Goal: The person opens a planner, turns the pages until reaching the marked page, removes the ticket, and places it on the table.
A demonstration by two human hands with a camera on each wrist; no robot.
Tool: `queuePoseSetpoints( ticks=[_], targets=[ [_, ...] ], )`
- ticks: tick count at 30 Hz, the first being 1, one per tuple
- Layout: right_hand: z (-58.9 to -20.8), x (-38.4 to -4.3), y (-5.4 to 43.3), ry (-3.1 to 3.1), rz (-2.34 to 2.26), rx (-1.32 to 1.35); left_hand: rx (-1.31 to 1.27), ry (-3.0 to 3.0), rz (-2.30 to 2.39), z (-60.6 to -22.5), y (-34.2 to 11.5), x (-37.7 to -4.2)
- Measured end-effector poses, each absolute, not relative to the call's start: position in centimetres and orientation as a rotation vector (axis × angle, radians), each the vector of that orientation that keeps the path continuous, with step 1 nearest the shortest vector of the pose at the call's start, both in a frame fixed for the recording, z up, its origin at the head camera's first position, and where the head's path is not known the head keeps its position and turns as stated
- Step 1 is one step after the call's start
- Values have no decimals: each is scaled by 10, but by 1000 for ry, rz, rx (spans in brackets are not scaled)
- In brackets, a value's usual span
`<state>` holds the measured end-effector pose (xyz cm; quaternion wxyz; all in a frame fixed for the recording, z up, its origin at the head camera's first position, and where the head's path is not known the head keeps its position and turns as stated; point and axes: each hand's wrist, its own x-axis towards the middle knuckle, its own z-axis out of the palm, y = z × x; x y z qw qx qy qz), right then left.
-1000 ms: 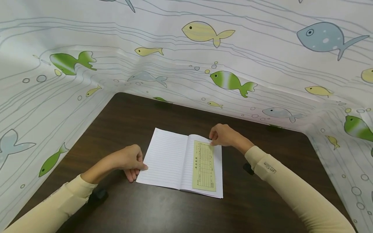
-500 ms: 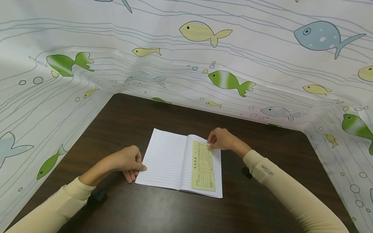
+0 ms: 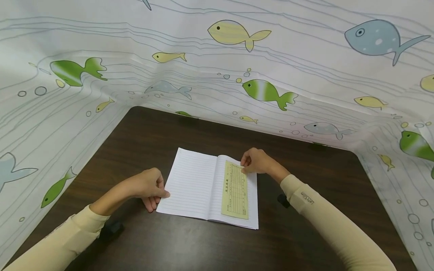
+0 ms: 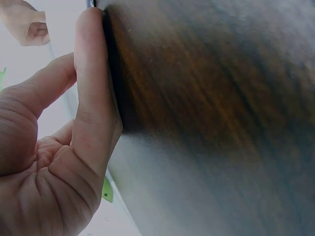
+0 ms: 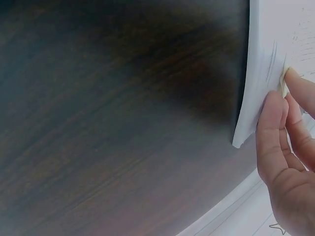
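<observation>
An open notebook (image 3: pixel 190 184) with ruled white pages lies on the dark wooden table. On its right page is a yellow printed paper slip (image 3: pixel 235 192) with a grid. My left hand (image 3: pixel 150 188) holds the notebook's lower left edge, its thumb on the page; in the left wrist view the fingers (image 4: pixel 91 64) lie close along the table. At the slip's upper right corner, my right hand (image 3: pixel 256 161) pinches the paper between thumb and fingers. The right wrist view shows the slip's pale edge (image 5: pixel 283 83) between those fingertips, just above the page.
The brown tabletop (image 3: pixel 169 244) surrounds the notebook. White sheeting (image 3: pixel 203 75) printed with green, yellow and blue fish rises along the back and both sides. Dark wrist-worn devices (image 3: pixel 113 229) show under the cream sleeves (image 3: pixel 78 233).
The yellow slip has shifted slightly left on the right page, with the right hand moving along with it. The left hand stays at the notebook's edge.
</observation>
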<state>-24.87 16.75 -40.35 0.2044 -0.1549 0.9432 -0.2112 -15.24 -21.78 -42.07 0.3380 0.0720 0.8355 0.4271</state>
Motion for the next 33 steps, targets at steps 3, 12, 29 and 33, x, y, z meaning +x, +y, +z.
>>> queuePoseSetpoints(
  ticks=[3,12,29,33],
  targets=[
    [-403,-250,167,2620,-580,-412,188,2176,1110,-420,-217,-153],
    [-405,-249,168,2596,-609,-404,195,2173,1112,-420,-217,-153],
    [-411,-251,177,2573,-827,-367,202,2194,1097,-421,-218,-152],
    [-410,-252,178,2569,-781,-371,211,2183,1110,-421,-216,-152]
  ],
)
